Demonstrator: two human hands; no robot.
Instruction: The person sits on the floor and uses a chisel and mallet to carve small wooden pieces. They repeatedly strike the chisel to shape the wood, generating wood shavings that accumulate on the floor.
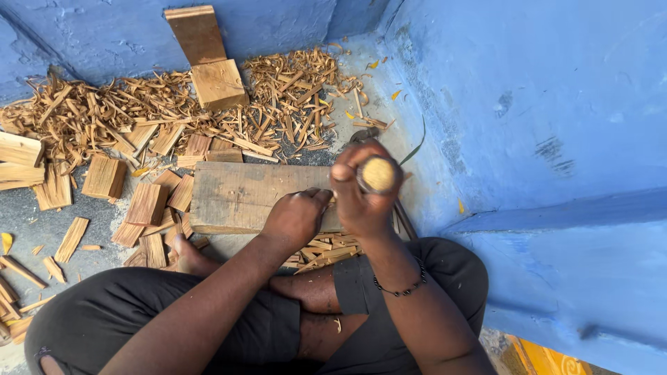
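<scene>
A single view, from a camera worn on the person's head, looks steeply down and close over the crossed legs. It faces forward toward the blue wall [278, 21] at twelve o'clock. The floor [42, 215] fills nine o'clock, and a blue ledge [556, 229] closes in at three o'clock.

— What's lying about?
— Wood shavings [139, 111] are piling against the blue wall [556, 90]; split slats [104, 177] are scattering over grey floor [28, 222]; a block [219, 83] is sitting behind.
</scene>
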